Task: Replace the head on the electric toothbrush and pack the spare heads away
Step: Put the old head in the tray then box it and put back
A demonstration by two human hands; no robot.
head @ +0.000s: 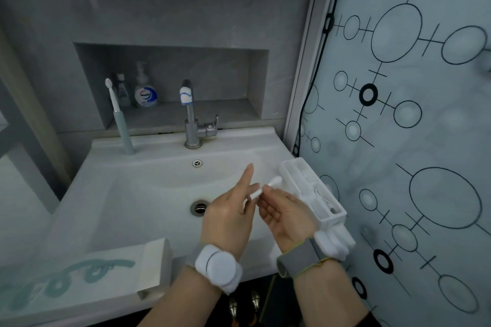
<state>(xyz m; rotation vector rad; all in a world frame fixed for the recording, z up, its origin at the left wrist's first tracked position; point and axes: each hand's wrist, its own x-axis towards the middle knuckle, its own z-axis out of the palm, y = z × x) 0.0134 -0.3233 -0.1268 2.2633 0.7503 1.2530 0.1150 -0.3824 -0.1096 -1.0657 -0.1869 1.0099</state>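
We find the spare head (266,188) pinched in our right hand (288,216), left hand (231,210) open alongside, its long axis aimed at the open case (313,191) on the sink's (159,146) right edge, right hand nearer.

label: "Walch" | on: soap pump bottle (145,93) | in: wall niche (170,82)

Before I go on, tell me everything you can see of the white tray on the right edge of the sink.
The white storage tray is a long, open rectangular box that looks like moulded plastic, with raised walls and inner dividers forming compartments. It lies flat on the sink's right rim, lengthwise front to back, close beside the patterned wall panel. Small white items lie inside, too unclear to name. Its near end overlaps another white piece beneath. The right hand and the spare brush head are right beside it; contact is unclear.
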